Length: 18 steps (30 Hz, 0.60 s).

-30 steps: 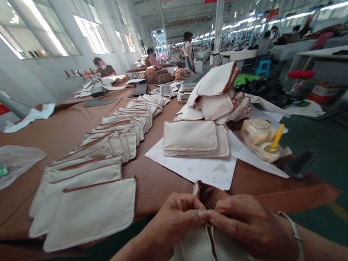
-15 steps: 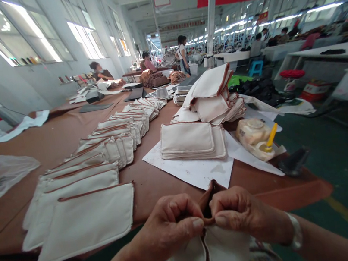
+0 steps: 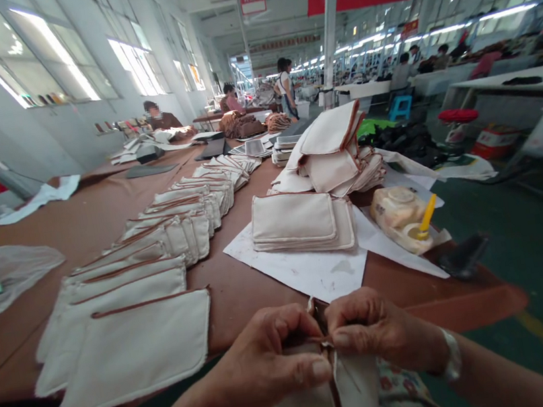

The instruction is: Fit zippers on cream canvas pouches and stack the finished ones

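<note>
At the bottom centre, a cream pouch with brown edging [image 3: 357, 388] hangs from both hands over a flowered cloth. My left hand [image 3: 272, 360] pinches the brown edge at its top from the left. My right hand [image 3: 382, 330], with a silver bracelet at the wrist, pinches the same edge from the right, fingertips close to the left ones. Fingers hide part of the edge. A small stack of cream pouches [image 3: 292, 221] lies just beyond on white paper [image 3: 307, 276]. To the left, a cream pouch [image 3: 140, 349] ends a long overlapping row.
The brown-covered table [image 3: 242, 282] bears a taller pouch pile [image 3: 329, 147], a tub with a yellow-handled tool [image 3: 400, 211], a black object [image 3: 463, 256] at the right edge and a plastic bag [image 3: 11, 269] at left. Several people are farther back.
Both hands still pinch the pouch edge. The fingertips have come closer together, my left thumb has shifted right, and the pouch has turned and narrowed between them. The person at back left has moved slightly.
</note>
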Tool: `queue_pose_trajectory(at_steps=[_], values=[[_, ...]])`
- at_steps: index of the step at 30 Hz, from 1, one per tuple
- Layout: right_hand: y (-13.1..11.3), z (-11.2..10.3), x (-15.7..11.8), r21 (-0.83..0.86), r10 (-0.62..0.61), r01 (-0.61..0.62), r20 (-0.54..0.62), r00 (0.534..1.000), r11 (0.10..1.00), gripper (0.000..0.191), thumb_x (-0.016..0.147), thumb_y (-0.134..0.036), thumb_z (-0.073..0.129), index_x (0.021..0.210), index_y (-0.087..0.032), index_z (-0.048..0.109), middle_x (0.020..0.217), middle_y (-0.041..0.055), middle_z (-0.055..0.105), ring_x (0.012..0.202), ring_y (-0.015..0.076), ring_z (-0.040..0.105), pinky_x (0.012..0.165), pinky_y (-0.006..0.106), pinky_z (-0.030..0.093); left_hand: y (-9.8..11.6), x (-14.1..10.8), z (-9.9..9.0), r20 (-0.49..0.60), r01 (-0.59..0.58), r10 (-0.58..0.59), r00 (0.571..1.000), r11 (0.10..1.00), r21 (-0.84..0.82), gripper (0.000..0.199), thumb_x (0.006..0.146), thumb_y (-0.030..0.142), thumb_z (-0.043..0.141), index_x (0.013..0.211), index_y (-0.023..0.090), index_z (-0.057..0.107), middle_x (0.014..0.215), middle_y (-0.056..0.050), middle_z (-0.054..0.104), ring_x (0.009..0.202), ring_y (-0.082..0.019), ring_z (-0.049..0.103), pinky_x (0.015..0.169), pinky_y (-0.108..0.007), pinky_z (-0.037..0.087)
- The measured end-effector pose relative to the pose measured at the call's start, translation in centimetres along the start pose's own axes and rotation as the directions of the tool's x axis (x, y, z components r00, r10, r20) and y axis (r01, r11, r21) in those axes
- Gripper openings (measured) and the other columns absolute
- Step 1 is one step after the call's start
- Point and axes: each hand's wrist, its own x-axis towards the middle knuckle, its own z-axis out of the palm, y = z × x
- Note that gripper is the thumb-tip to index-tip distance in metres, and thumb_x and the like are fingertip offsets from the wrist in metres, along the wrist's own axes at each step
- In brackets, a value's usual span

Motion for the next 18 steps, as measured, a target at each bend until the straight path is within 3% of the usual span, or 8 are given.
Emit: queue_pose_trajectory(at_steps=[5, 7, 10, 13, 18], values=[[0.4, -0.4, 0.1, 0.05, 0.055, -0.055, 0.012, 0.998, 0.997, 0.032, 0.083, -0.042, 0.068, 0.073, -0.013, 0.059, 0.071, 0.0004, 0.05, 0.068, 0.0139, 0.042, 0.064, 0.027, 0.033, -0.8, 0.6, -0.4, -0.038, 0.229, -0.244, 0.969, 0.947, -0.227, 0.065, 0.089, 0.07, 0.04, 0.075, 0.011, 0.062, 0.063, 0.0, 0.048, 0.052, -0.009, 0.034, 0.046, -0.021, 0.024], [0.3, -0.5, 0.2, 0.059, 0.041, -0.042, 0.022, 0.999, 0.997, 0.031, 0.083, -0.041, 0.068, 0.073, -0.013, 0.059, 0.071, 0.0006, 0.05, 0.069, 0.0141, 0.043, 0.065, 0.027, 0.034, -0.8, 0.9, -0.2, -0.006, 0.275, -0.289, 0.957, 0.916, -0.293, 0.062, 0.083, 0.071, 0.05, 0.072, 0.011, 0.061, 0.061, 0.001, 0.049, 0.048, -0.008, 0.032, 0.044, -0.021, 0.022], [0.2, -0.4, 0.3, 0.073, 0.032, -0.033, 0.011, 0.999, 0.997, 0.029, 0.083, -0.038, 0.069, 0.073, -0.012, 0.06, 0.071, 0.0009, 0.051, 0.068, 0.0137, 0.043, 0.064, 0.026, 0.033, -0.7, 1.2, -0.1, 0.089, 0.295, -0.282, 0.955, 0.889, -0.35, 0.052, 0.071, 0.063, 0.071, 0.065, 0.013, 0.056, 0.057, 0.003, 0.048, 0.045, -0.007, 0.034, 0.044, -0.021, 0.023], [0.4, -0.3, 0.3, 0.136, 0.039, -0.041, 0.017, 0.999, 0.99, 0.027, 0.082, -0.036, 0.07, 0.073, -0.012, 0.061, 0.071, 0.0016, 0.052, 0.069, 0.0143, 0.045, 0.064, 0.026, 0.034, -0.6, 1.2, -0.2, 0.157, 0.296, -0.257, 0.954, 0.892, -0.341, 0.049, 0.07, 0.058, 0.074, 0.063, 0.015, 0.052, 0.055, 0.004, 0.045, 0.043, -0.006, 0.033, 0.044, -0.022, 0.022], [0.8, -0.1, 0.4, 0.186, 0.06, -0.065, 0.033, 0.998, 0.98, 0.03, 0.08, -0.04, 0.072, 0.075, -0.013, 0.06, 0.075, 0.0032, 0.056, 0.072, 0.0155, 0.049, 0.068, 0.027, 0.038, -0.1, 1.2, -0.3, 0.096, 0.142, -0.13, 0.987, 0.981, -0.131, 0.043, 0.078, 0.053, 0.067, 0.065, 0.015, 0.051, 0.055, 0.006, 0.037, 0.048, -0.006, 0.027, 0.045, -0.022, 0.019]])
